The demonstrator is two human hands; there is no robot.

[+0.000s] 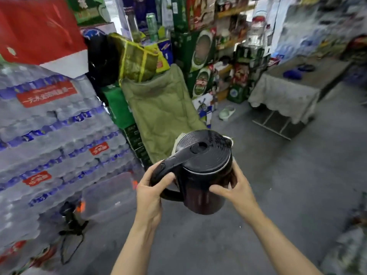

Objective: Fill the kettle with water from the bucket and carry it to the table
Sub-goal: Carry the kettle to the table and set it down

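The kettle (pixel 200 171) is held in mid-air above the grey floor (pixel 278 195), tilted a little, its lid closed. It is a dark, glossy, rounded cylinder with a thin silvery band under a black plastic lid moulded in concentric ridges; a round button sits near the lid's middle, and a thick black handle curves off its left side.

The left hand (pixel 149 195) wraps the handle, its fingers (pixel 164 180) curled tight around the upper grip with the thumb on top. The right hand (pixel 236 189) cups the body from the other side, fingers pressed flat against the smooth wall and the thumb lying across the front.

Just beyond the kettle lies a quilted olive-green cushion (pixel 160 114) on a reclined chair. To the left rise stacks of shrink-wrapped bottled water (pixel 49 135) with blue caps and red labels carrying white Chinese characters too blurred to read. A clear plastic lidded box (pixel 109 193) sits on the floor by the stacks.

Well apart, at upper right, a tabletop (pixel 317 76) is covered with a pale lace-edged cloth hanging in scallops. Behind stand green cartons (pixel 200 56) with oval windows; their print is not legible.
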